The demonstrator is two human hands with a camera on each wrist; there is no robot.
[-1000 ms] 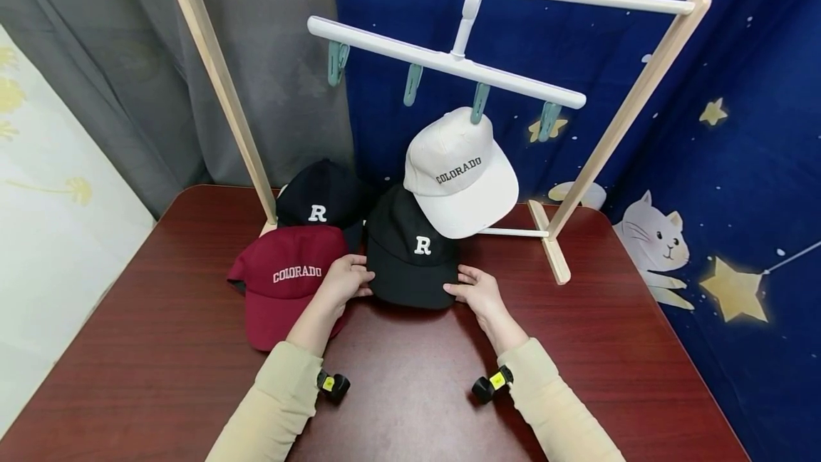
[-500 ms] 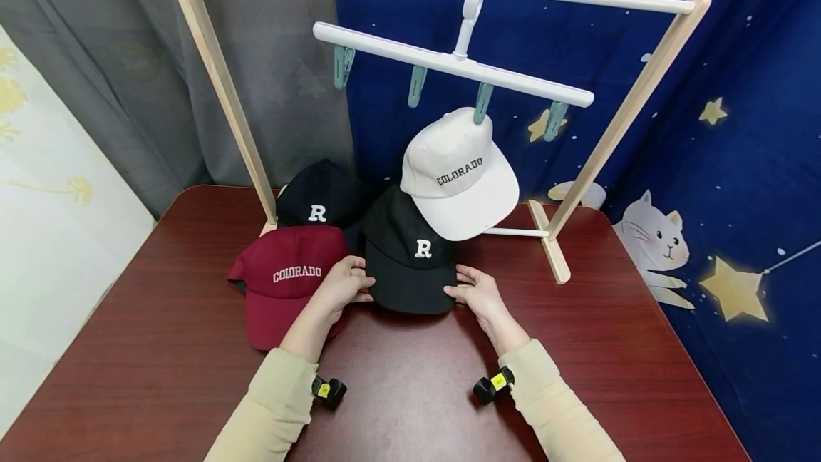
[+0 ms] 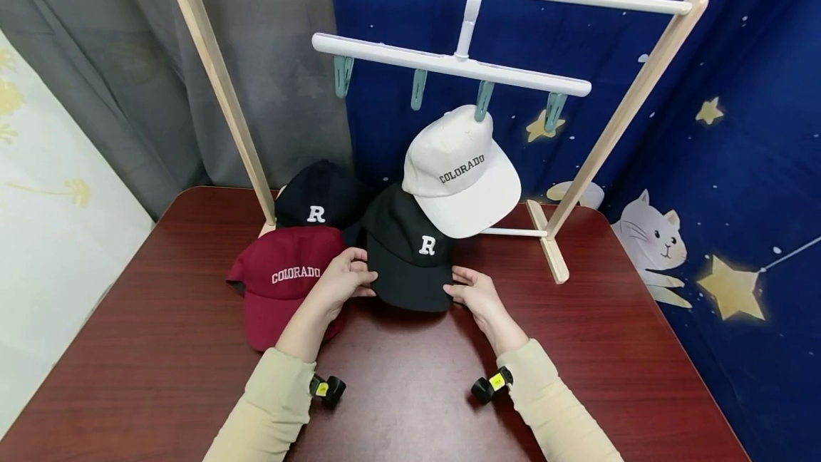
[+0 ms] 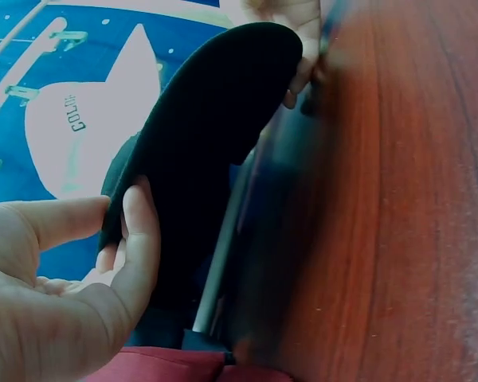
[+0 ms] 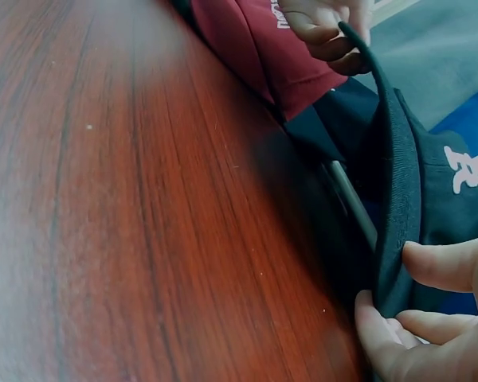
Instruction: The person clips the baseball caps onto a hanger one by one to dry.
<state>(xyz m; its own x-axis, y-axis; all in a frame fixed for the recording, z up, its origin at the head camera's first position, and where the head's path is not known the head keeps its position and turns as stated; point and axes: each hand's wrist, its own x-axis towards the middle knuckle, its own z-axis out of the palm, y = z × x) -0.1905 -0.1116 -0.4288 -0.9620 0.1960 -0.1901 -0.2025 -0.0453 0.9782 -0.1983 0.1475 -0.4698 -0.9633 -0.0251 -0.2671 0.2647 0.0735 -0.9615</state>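
A black baseball cap with a white R is held up off the table by its brim. My left hand pinches the brim's left side between thumb and fingers, as the left wrist view shows. At the brim's right side, my right hand pinches the edge the same way. The white COLORADO cap hangs from a green clip and covers part of the black cap's crown. A maroon COLORADO cap lies beside my left hand, with a dark R cap behind it.
A wooden rack stands on the reddish-brown table. From its top rail hangs a white hanger bar carrying several green clips. A grey curtain and a blue star-patterned curtain are behind.
The hanger bar has swung nearer level: its left end has dropped and its right end has risen. The black cap has shifted slightly, with both hands still on its brim.
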